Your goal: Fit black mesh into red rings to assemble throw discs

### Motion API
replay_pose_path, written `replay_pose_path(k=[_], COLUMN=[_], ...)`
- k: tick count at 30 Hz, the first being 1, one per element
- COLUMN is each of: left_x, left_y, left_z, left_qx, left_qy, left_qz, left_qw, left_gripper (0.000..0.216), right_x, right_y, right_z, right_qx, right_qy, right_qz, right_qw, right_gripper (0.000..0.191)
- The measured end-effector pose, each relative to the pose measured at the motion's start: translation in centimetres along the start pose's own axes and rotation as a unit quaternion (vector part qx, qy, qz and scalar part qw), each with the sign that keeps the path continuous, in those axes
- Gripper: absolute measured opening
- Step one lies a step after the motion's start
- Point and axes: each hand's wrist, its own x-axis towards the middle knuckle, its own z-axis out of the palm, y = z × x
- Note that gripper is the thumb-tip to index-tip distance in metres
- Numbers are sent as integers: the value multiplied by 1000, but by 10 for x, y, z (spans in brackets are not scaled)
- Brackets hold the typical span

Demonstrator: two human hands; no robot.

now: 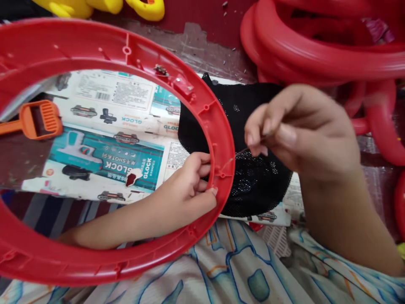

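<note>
A big red plastic ring lies tilted in front of me, its ribbed, hollow underside turned up. My left hand reaches through the ring's opening and grips the right side of its rim, thumb on top. Just right of that rim, my right hand is closed in a pinch. Between its thumb and fingers is a thin dark strand, like a wire or thread, running toward the rim; its exact kind is unclear. Black mesh fabric lies below both hands.
Printed cardboard covers the surface beneath the ring. An orange slotted plastic piece shows at left. Yellow plastic parts are at the top left. Several red rings are piled at upper right. Patterned cloth covers my lap.
</note>
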Motion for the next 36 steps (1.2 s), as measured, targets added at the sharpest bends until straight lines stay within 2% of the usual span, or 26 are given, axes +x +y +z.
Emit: replay_pose_path(k=[2, 4, 7, 10, 14, 17, 24, 30, 36], left_x=[2, 7, 17, 26, 34, 37, 35, 30, 28], left_y=[3, 6, 11, 17, 19, 16, 10, 16, 14], left_z=[0, 1, 2, 2, 0, 0, -1, -5, -2], left_qx=[24, 69, 158, 224, 240, 221, 144, 161, 99], left_qy=[-27, -31, -11, 5, 0, -8, -65, -74, -81], left_qz=[-7, -9, 3, 19, 22, 29, 43, -5, -49], left_qw=[999, 997, 987, 974, 971, 975, 987, 984, 991], left_gripper=[35, 35, 33, 31, 32, 34, 31, 30, 32], right_x=[-17, -29, -36, -36, -39, -45, -53, -55, -56], right_y=[0, 2, 2, 0, 2, 8, 12, 10, 8], right_z=[7, 14, 22, 25, 27, 27, 27, 29, 30], right_qx=[20, -42, -213, -299, -291, -264, -263, -236, -305], right_qy=[-6, 14, 38, 33, 70, 94, 40, 24, 2], right_qz=[32, 61, 61, 62, 90, 64, 16, 30, 2], right_qw=[999, 997, 974, 952, 950, 958, 964, 971, 952], right_gripper=[25, 31, 17, 7, 8, 14, 23, 22, 25])
